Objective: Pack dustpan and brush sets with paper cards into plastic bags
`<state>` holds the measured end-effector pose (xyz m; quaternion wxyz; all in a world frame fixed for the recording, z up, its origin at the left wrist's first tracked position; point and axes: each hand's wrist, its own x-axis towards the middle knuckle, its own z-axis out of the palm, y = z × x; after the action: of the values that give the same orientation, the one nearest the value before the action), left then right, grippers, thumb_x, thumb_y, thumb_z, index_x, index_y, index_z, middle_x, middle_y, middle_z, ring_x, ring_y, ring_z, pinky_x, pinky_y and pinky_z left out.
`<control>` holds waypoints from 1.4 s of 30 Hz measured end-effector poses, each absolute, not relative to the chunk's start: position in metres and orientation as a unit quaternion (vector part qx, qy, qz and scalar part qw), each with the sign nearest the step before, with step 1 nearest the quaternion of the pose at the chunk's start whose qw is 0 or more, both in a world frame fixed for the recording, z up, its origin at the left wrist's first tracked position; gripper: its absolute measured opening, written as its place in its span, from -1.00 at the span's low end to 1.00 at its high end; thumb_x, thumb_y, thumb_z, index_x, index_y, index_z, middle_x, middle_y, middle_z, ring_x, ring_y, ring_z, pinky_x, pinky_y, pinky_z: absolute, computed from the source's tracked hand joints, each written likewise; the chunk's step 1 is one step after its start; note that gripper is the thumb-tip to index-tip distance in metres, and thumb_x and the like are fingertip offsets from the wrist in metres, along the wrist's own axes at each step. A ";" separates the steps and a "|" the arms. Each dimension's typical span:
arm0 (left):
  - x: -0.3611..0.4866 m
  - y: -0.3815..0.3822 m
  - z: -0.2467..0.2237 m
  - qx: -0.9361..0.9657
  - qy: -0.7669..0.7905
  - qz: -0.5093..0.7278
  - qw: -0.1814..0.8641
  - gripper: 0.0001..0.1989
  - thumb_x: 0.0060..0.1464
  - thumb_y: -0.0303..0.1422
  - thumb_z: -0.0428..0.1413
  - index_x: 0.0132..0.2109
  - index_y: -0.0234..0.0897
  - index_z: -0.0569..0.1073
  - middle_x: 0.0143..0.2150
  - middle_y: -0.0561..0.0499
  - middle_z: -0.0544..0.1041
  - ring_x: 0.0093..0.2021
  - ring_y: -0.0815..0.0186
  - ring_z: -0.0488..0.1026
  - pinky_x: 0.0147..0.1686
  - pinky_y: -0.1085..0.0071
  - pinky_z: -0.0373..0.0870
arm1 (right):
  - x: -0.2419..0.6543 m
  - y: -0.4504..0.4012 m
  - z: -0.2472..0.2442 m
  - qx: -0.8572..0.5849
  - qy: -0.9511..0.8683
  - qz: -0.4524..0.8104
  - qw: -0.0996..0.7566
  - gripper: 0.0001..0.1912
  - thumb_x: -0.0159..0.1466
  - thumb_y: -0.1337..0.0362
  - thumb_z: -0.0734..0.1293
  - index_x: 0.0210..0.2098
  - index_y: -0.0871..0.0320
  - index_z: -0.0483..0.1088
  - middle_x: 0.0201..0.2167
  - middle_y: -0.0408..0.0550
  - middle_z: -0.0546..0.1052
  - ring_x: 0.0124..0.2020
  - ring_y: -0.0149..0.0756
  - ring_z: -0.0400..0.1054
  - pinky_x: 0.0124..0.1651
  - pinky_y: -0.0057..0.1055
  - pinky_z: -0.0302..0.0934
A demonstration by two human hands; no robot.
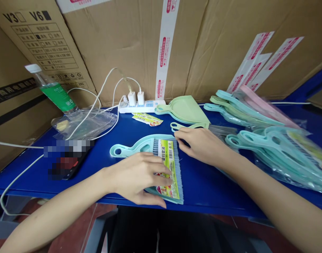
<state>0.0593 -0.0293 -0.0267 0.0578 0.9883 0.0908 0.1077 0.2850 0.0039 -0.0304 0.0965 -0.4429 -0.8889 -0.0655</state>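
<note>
A light blue dustpan and brush set lies on the blue table, handle to the left, with a yellow-green printed label over its bristles. My left hand rests on the set and label, fingers spread and thumb apart near the lower edge. At the upper right corner of the bristles is my right hand, its fingers curled downward; whatever is between them is hidden. Just behind the right hand lie a green brush handle with grey bristles and a green dustpan.
Several wrapped dustpan sets are heaped at the right. Printed label strips lie before a white power strip with chargers. At the left are a bottle, clear plastic bags, cables and a phone. Cardboard boxes stand behind.
</note>
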 end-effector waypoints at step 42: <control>0.058 -0.023 -0.026 0.986 0.126 0.104 0.029 -0.54 0.23 -0.03 -0.01 -0.04 -0.34 0.49 0.01 -0.15 0.56 -0.01 0.11 0.47 -0.05 0.23 0.37 | 0.285 0.003 -0.045 -0.354 -0.923 -0.068 0.131 -0.60 0.38 0.16 0.18 0.08 0.19 0.43 0.08 0.20 0.47 0.10 0.02 0.36 0.06 0.03 0.34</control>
<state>0.0582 -0.0233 -0.0259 0.0286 0.9861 0.1261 0.1044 0.2851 0.0029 -0.0452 0.1314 -0.3544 -0.9234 -0.0676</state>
